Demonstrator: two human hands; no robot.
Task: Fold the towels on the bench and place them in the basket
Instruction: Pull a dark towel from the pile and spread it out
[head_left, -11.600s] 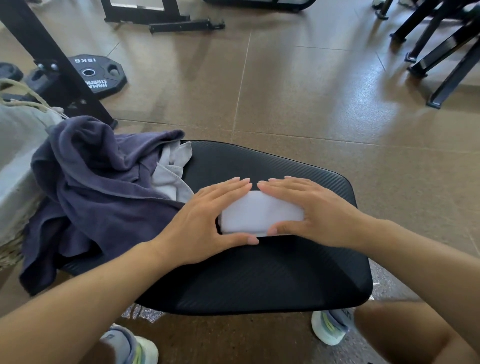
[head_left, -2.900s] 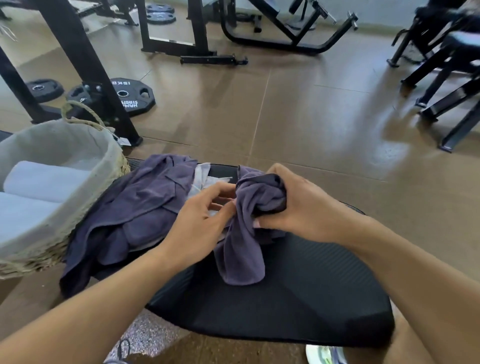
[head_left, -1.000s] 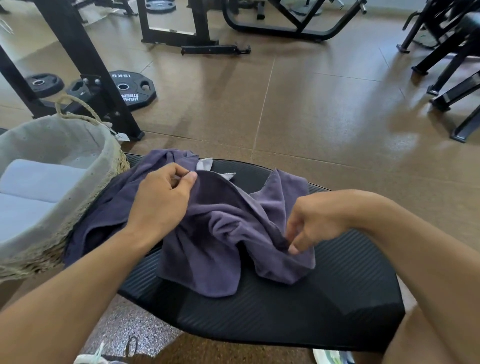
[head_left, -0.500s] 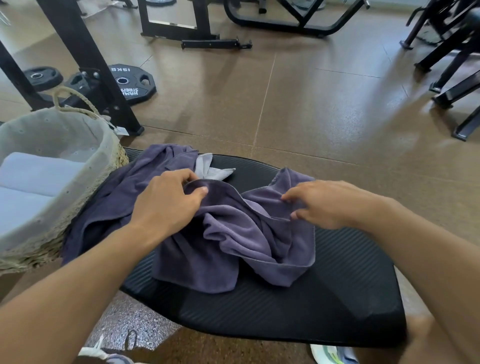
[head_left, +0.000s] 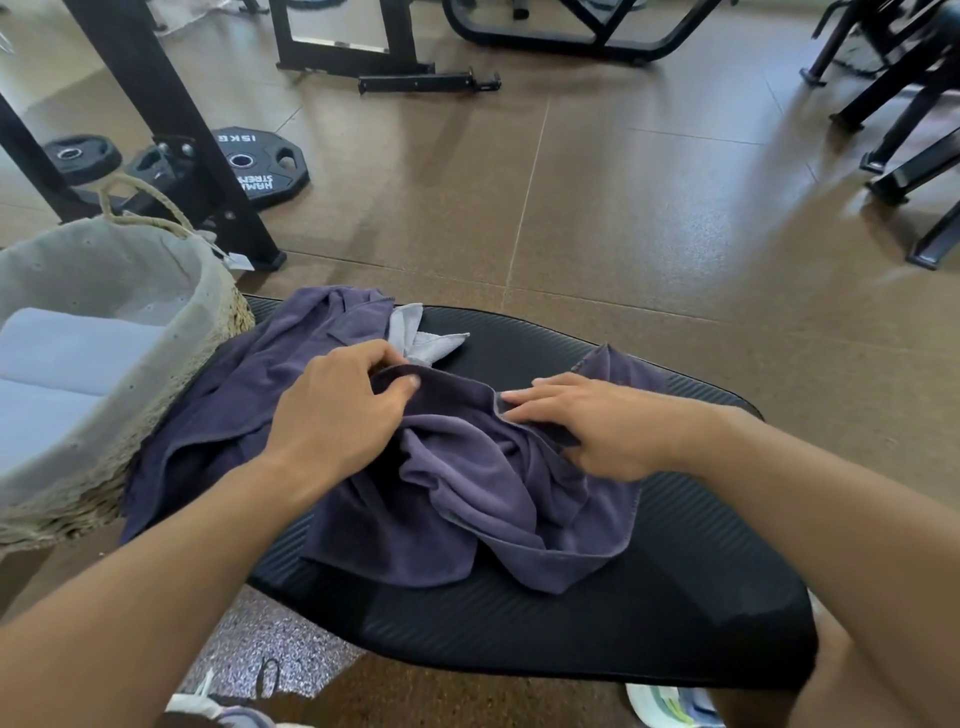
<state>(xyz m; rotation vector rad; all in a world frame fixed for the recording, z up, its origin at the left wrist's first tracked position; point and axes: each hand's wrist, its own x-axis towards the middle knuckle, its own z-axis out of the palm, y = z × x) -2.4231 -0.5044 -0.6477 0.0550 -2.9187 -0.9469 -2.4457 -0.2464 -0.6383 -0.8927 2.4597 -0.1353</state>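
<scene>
Two pale folded towels (head_left: 67, 358) lay inside the lined wicker basket (head_left: 171, 332) at far left. On the black surface (head_left: 649, 623) I saw my left hand (head_left: 337, 415) pinching the crumpled purple towel (head_left: 493, 499), its grip curled on a fold, while my right hand (head_left: 597, 421) pressed the cloth with straight fingers.

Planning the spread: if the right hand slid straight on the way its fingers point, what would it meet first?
Probably the left hand, whose thumb pinches the purple towel edge just ahead of the right hand; depth is unclear.
</scene>
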